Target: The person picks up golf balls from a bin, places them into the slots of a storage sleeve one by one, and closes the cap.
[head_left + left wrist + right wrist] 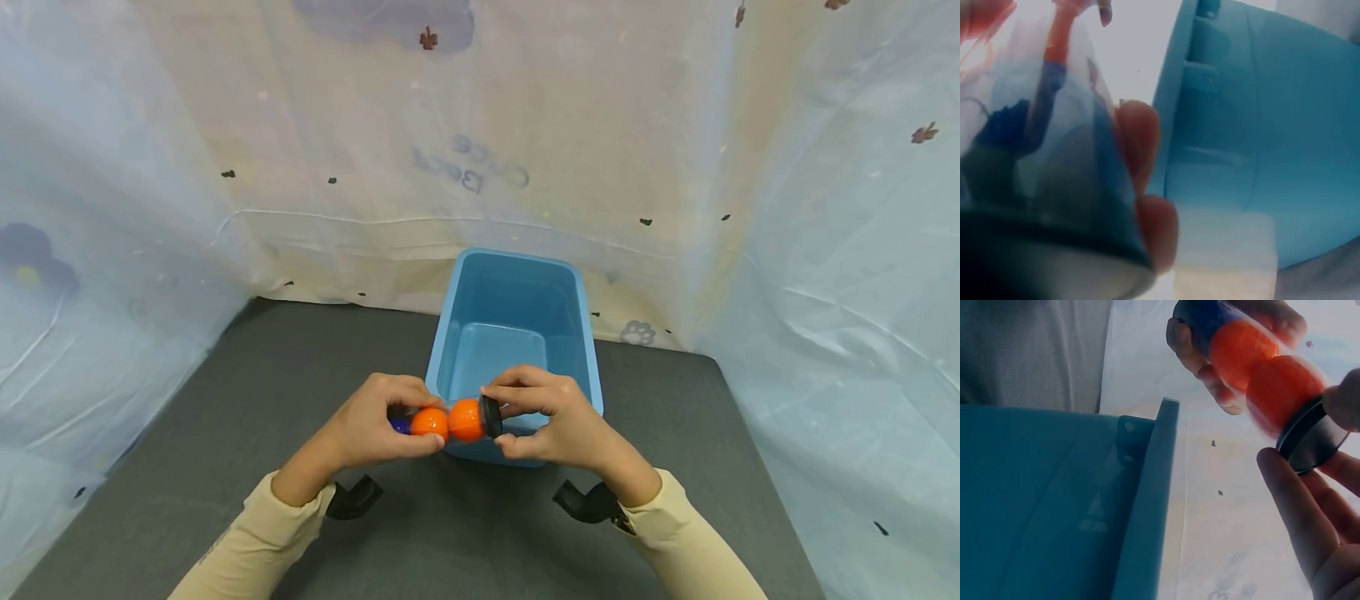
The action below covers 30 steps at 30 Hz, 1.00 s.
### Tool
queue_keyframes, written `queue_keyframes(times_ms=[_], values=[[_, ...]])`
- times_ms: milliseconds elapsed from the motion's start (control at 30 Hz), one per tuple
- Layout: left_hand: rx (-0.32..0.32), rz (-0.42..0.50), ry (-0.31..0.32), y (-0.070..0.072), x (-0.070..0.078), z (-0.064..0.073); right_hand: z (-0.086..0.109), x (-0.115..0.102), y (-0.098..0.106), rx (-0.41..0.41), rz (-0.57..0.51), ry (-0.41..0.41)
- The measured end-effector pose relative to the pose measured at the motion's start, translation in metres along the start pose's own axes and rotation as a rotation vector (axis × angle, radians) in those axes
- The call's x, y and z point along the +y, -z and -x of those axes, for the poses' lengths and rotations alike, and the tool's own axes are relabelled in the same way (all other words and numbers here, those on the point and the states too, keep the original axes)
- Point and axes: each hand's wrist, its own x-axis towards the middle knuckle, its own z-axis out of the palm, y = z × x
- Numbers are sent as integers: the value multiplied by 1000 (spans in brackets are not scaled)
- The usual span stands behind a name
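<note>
A clear tube of balls lies sideways between my two hands, just above the near end of the blue bin. Inside it two orange balls sit in a row, with something dark blue at the left end. My left hand grips that left end, fingers on the far side and thumb nearer me. A black lid caps the tube's right end, and my right hand pinches its rim. Only part of the tube, blurred, shows in the left wrist view.
The blue bin stands on a dark grey table, towards its far edge; no contents show in its visible part. Pale printed sheeting hangs behind and on both sides. Black straps stick out at both wrists.
</note>
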Motion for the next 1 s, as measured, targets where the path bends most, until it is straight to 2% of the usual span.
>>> queue_keyframes(times_ms=[167, 300, 467, 600, 800, 900, 1000], values=[[-15, 33, 10, 0, 2, 0, 2, -1, 1, -5, -50, -14], [9, 46, 15, -2, 6, 2, 4, -2, 0, -5, -86, -21], [51, 47, 15, -7, 9, 3, 3, -4, 1, 7, -48, -7], [43, 72, 30, -8, 10, 4, 2, -4, 2, -11, -59, 0], [6, -3, 12, -4, 14, 5, 3, -3, 1, -51, -138, 10], [22, -37, 9, -3, 15, 4, 3, -3, 0, -35, -110, 15], [54, -24, 18, -7, 15, 6, 5, -2, 0, -11, -88, -10]])
